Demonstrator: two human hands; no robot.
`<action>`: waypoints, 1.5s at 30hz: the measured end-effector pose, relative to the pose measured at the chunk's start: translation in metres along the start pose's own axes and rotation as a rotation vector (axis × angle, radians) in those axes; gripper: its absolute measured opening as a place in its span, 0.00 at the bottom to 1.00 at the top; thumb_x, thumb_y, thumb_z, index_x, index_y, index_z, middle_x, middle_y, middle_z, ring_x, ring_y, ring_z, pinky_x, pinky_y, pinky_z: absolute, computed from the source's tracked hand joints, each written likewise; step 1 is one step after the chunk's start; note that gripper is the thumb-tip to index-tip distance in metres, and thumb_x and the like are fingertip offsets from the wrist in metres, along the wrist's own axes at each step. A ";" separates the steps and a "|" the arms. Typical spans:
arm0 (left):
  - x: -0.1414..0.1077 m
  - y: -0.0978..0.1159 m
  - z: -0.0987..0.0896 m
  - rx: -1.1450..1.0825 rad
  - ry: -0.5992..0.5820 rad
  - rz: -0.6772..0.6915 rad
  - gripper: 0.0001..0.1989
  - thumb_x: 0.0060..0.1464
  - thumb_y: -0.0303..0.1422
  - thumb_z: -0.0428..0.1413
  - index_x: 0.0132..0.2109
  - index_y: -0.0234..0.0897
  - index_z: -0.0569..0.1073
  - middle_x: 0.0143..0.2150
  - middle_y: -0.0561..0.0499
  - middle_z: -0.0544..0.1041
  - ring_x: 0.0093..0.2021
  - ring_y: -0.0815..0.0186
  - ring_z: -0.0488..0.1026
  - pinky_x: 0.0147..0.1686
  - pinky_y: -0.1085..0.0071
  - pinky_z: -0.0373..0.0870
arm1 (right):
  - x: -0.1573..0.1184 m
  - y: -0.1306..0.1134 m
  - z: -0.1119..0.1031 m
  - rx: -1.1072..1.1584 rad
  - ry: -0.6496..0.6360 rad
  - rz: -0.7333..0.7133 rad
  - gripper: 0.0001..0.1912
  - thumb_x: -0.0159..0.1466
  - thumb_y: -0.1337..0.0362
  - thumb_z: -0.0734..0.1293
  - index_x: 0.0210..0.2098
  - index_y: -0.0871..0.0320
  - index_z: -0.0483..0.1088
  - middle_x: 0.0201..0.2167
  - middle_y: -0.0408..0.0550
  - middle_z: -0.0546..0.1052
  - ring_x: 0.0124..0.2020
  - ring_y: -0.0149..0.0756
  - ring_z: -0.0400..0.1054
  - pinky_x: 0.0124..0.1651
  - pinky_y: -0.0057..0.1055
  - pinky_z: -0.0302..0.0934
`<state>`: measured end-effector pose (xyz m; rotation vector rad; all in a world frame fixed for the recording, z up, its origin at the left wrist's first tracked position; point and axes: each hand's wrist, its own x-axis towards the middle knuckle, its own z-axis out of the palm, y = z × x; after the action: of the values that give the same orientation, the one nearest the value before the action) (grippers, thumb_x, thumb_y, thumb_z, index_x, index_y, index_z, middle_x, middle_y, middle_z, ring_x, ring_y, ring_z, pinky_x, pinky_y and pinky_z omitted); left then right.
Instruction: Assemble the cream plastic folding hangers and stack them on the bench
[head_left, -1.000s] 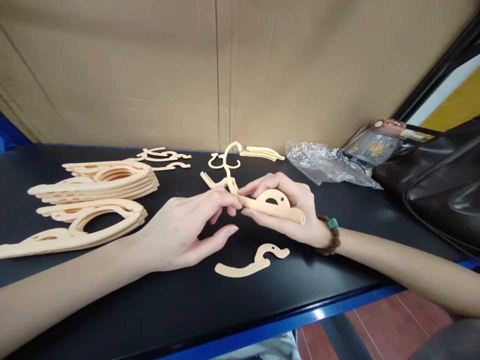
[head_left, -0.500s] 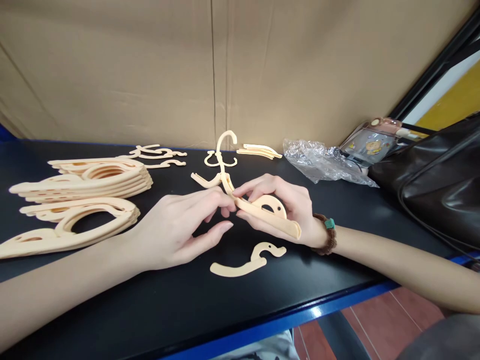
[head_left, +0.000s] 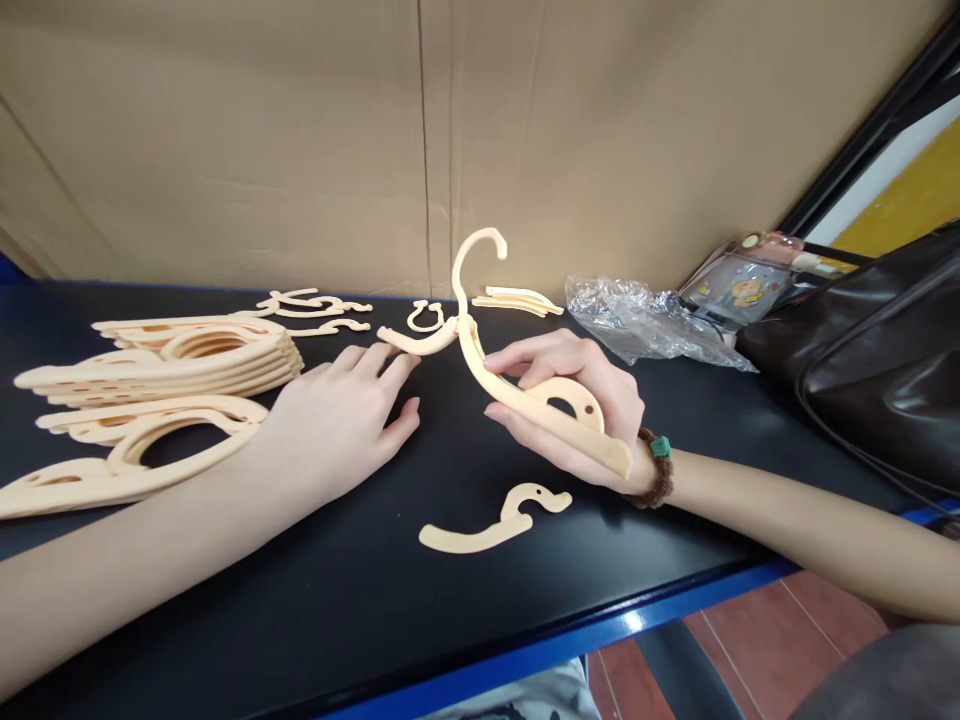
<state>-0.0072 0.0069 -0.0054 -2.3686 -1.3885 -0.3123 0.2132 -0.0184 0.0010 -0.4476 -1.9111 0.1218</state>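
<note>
A cream plastic hanger (head_left: 536, 405) is held in my right hand (head_left: 577, 410), its thumb and fingers pinching the long arm. The hanger's hook points up, and a shorter curved arm reaches left from the joint. My left hand (head_left: 349, 415) is open, palm down with fingers spread, low over the black table (head_left: 315, 620); its fingertips are near the end of that shorter arm. Nothing shows in its grip. A loose curved cream piece (head_left: 476, 537) lies on the table below my right hand.
Stacked cream hanger parts (head_left: 195, 365) lie at the left. Slim pieces (head_left: 517, 300), a small curved part (head_left: 425, 318) and more parts (head_left: 322, 305) lie along the back. Crumpled clear plastic (head_left: 652, 325) and a black bag (head_left: 885, 360) are at the right.
My left hand has let go of the hanger and moved left, its fingers spreading. My right hand has raised the hanger slightly and turned it, so its hook stands higher and farther right.
</note>
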 end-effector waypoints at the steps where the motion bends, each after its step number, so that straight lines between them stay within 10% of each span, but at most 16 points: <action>1: 0.000 -0.001 0.001 -0.021 -0.012 -0.001 0.22 0.60 0.40 0.40 0.53 0.35 0.69 0.49 0.40 0.73 0.47 0.49 0.71 0.33 0.60 0.70 | 0.000 -0.001 -0.001 -0.006 0.006 -0.004 0.12 0.57 0.69 0.71 0.35 0.55 0.64 0.40 0.50 0.77 0.42 0.37 0.73 0.43 0.37 0.71; 22: 0.004 -0.012 0.012 -0.222 -0.030 0.006 0.26 0.59 0.43 0.40 0.56 0.36 0.69 0.52 0.39 0.74 0.51 0.43 0.72 0.48 0.49 0.68 | -0.002 -0.003 -0.001 0.127 -0.020 0.079 0.12 0.57 0.69 0.71 0.31 0.56 0.61 0.44 0.52 0.76 0.48 0.42 0.73 0.47 0.40 0.72; 29: 0.004 -0.003 0.006 -0.859 0.025 -0.096 0.26 0.63 0.49 0.38 0.50 0.39 0.73 0.53 0.45 0.75 0.56 0.53 0.68 0.59 0.52 0.59 | 0.002 0.007 0.000 0.063 -0.002 0.213 0.13 0.58 0.66 0.71 0.30 0.55 0.59 0.41 0.47 0.75 0.45 0.37 0.72 0.46 0.36 0.68; 36: 0.009 -0.003 0.003 -1.399 0.039 -0.325 0.26 0.60 0.50 0.43 0.46 0.33 0.74 0.44 0.41 0.78 0.44 0.56 0.74 0.40 0.59 0.73 | 0.004 0.013 -0.002 0.057 -0.182 0.274 0.12 0.58 0.63 0.70 0.32 0.57 0.61 0.38 0.46 0.75 0.34 0.30 0.69 0.36 0.28 0.64; 45: 0.008 0.000 -0.007 -1.580 0.148 -0.480 0.17 0.59 0.45 0.49 0.45 0.35 0.71 0.41 0.46 0.76 0.39 0.64 0.73 0.33 0.70 0.73 | 0.004 0.012 0.003 -0.026 -0.324 0.109 0.05 0.62 0.64 0.67 0.34 0.57 0.66 0.33 0.45 0.74 0.34 0.32 0.66 0.38 0.31 0.64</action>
<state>-0.0031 0.0099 0.0042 -2.7020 -1.9407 -2.3755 0.2125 -0.0061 -0.0002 -0.5779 -2.2072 0.2543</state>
